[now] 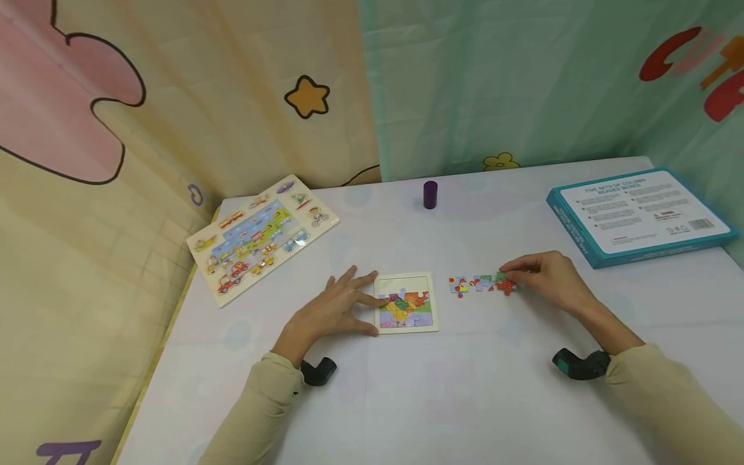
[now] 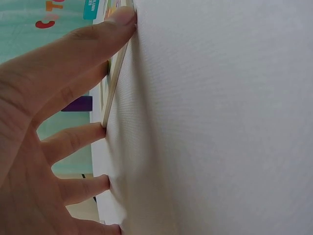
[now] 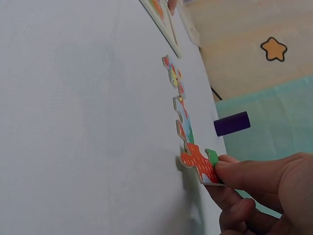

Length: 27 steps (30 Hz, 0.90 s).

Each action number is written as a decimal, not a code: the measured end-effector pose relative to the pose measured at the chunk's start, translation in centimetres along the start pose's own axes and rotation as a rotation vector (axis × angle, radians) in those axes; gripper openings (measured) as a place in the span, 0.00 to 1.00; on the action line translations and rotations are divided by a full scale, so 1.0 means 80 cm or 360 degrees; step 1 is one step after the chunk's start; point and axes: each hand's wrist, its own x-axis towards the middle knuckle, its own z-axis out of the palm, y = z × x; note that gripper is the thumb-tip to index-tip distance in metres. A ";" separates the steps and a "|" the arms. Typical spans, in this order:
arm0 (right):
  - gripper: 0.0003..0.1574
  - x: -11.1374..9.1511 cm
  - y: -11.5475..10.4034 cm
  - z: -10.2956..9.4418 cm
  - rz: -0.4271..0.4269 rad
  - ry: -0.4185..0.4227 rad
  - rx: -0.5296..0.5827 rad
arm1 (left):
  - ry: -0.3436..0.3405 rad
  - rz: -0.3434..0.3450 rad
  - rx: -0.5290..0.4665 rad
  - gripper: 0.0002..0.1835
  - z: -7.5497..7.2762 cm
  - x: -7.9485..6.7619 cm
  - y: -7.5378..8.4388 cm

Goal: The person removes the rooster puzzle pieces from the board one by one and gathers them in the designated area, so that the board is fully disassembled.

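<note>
A small square jigsaw puzzle [image 1: 405, 321] lies in a pale frame, its lower part filled with a colourful bird picture and its top strip bare. My left hand [image 1: 334, 307] rests at the frame's left side with fingers spread. Its thumb [image 2: 115, 29] presses the near corner, while the index finger reaches over the picture. To the right, my right hand [image 1: 549, 278] pinches a red and green puzzle piece [image 3: 198, 161] between thumb and fingers, tilted up at its near edge. Two other loose puzzle pieces [image 1: 458, 285] lie in a row between that piece and the frame.
A larger board puzzle [image 1: 256, 242] with vehicle pictures lies at the back left. At the back middle stands a dark purple cylinder [image 1: 430, 195]. A flat teal and white box [image 1: 645, 213] lies at the right. Printed curtains [image 1: 453, 84] hang behind the white table [image 1: 442, 407].
</note>
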 end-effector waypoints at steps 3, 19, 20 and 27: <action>0.15 0.000 0.003 -0.001 0.0020 0.0003 -0.0018 | 0.0000 -0.0011 -0.0001 0.33 -0.001 -0.001 0.000; 0.11 0.006 0.002 0.005 -0.0032 0.0077 -0.0160 | 0.0002 -0.0029 -0.0025 0.33 0.001 -0.001 0.000; 0.11 0.006 0.002 0.006 -0.0034 0.0081 -0.0162 | 0.0001 -0.0032 -0.0026 0.33 0.001 -0.001 0.000; 0.09 0.006 -0.001 0.009 -0.0023 0.0124 -0.0190 | -0.0010 -0.0031 -0.0030 0.34 0.000 -0.001 0.000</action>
